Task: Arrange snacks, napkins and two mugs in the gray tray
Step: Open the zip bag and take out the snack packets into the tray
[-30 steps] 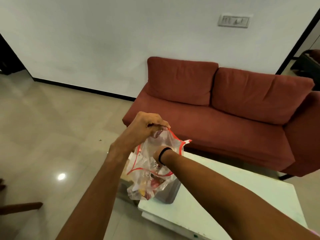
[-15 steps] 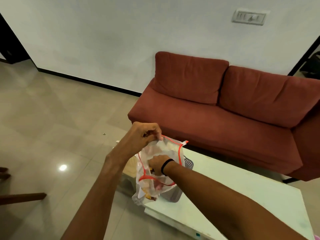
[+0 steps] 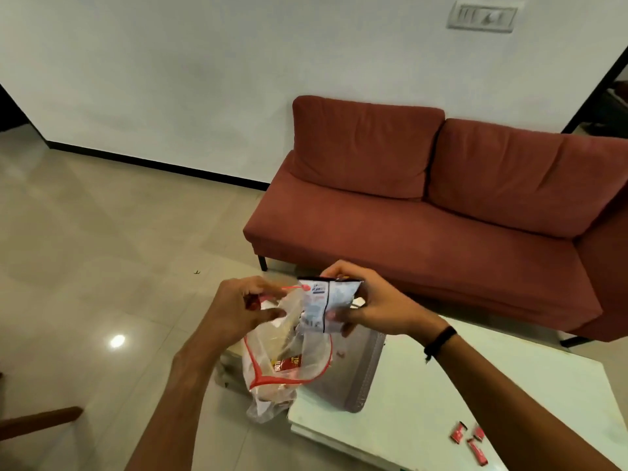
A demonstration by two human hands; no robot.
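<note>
Here right hand (image 3: pixel 370 307) pinches a white snack packet (image 3: pixel 324 305), likely light, crinkly; left hand (image 3: pixel 238 309) grips the bag (image 3: pixel 285 355) rim.

A red sofa (image 3: pixel 424 212) stands against a white wall (image 3: pixel 204 79) with a black skirting (image 3: pixel 153 164). A switch plate (image 3: pixel 482 16) sits high on the wall. The beige tiled floor (image 3: pixel 85 249) mirrors a light spot (image 3: pixel 117 340).
</note>
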